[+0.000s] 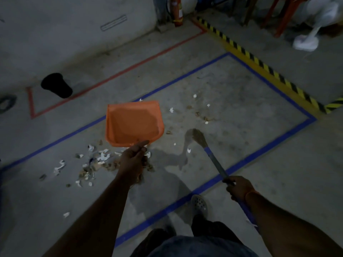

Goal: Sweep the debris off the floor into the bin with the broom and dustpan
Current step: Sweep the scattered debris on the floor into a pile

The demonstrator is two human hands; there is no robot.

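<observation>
Concrete floor (241, 101) is unswept: debris (96, 164) lies lower left, dustpan (132, 123) held empty by left hand (132, 158), broom (207, 149) gripped by right hand (239, 188), bin (55, 85) upper left.

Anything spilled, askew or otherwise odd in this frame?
Torn paper and brown debris lie scattered on the floor inside the blue tape rectangle. The orange dustpan, in the left hand, looks empty. The black bin stands apart, inside the red outline.
</observation>
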